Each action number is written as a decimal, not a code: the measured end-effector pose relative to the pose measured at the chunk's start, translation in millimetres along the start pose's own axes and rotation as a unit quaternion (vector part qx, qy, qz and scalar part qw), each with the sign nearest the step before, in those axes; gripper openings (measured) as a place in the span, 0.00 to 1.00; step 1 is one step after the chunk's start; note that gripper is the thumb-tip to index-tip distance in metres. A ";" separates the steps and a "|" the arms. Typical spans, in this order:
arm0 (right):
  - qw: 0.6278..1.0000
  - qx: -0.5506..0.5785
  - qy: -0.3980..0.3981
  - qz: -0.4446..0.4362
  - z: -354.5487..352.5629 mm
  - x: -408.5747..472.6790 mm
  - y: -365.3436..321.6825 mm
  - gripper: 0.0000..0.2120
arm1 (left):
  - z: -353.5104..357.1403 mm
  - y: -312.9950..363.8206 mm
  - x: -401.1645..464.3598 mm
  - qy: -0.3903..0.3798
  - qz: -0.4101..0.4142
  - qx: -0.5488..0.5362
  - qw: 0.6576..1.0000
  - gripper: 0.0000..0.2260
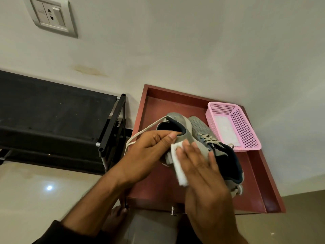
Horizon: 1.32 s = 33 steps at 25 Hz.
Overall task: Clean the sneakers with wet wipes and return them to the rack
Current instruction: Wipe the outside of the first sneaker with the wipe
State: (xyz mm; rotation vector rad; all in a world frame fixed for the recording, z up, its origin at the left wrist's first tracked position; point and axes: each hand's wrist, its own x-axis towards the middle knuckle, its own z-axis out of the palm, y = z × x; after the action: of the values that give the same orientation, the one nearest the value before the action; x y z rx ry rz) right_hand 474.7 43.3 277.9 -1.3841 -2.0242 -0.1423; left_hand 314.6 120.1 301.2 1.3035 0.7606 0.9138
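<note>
1. Showing a dim, warm indoor scene with muted colours and soft grain on the wall (175,41).
2. Catching one small bright glare spot on the glossy floor (49,187), at lower left.
3. Smearing with motion blur across the right hand (202,173) and the white wipe (177,166).
4. Bending straight lines toward the edges, tilting the switch plate (51,15) at upper left.
5. Losing detail in the black rack (52,111), nearly solid shadow.

Nothing here can be read. The wall switch plate (51,16) has a small marking on its left panel, too blurred to make out. The grey sneakers (177,124) and the pink basket (246,131) show no legible brand or label.
</note>
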 end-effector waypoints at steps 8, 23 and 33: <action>0.997 -0.008 -0.012 0.078 2.3 7.7 -3.1 0.22 | -2.1 -3.2 -3.3 0.001 -0.017 -0.011 1.000 0.16; 0.997 -0.066 -0.038 0.008 -10.0 -17.1 -12.1 0.21 | -11.5 -1.0 -4.2 0.017 -0.018 0.018 1.000 0.13; 0.999 -0.045 -0.024 -0.019 -16.6 -27.0 10.8 0.20 | -14.7 -0.5 -2.3 0.063 -0.009 0.064 0.996 0.12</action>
State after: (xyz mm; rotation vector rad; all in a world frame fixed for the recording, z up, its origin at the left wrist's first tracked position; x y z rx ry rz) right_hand 497.4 19.4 272.0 -1.4159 -2.1074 -0.2211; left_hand 300.7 124.8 298.8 1.3572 0.9396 0.9516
